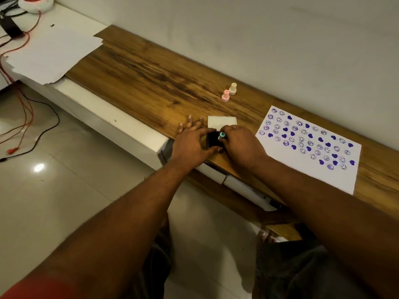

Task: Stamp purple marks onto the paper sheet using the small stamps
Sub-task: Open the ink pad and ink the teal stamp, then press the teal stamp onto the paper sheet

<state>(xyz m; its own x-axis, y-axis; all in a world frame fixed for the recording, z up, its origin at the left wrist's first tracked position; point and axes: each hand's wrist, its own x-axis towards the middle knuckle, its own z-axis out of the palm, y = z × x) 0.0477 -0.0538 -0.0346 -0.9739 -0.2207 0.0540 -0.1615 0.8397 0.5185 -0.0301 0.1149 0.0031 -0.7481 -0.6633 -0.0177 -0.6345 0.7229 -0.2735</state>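
Observation:
A white paper sheet (pixel 311 147) lies on the wooden shelf (pixel 151 83) at the right, covered with several purple hearts and smiley marks. My right hand (pixel 239 145) is closed around a small teal stamp (pixel 222 135), pressing it onto a dark ink pad (pixel 212 140) near the shelf's front edge. My left hand (pixel 191 143) rests beside the pad, thumb at its front edge and fingers spread flat on the wood. The pad's white lid (pixel 222 121) lies just behind it. A pink stamp (pixel 225 96) and a cream stamp (pixel 233 88) stand upright farther back.
A wall runs close behind the shelf. Loose white sheets (pixel 51 55) lie at the far left on a white counter, with a red-and-white device (pixel 35 3) and red and black cables (pixel 23 108) hanging to the tiled floor. My knees and a foot show below.

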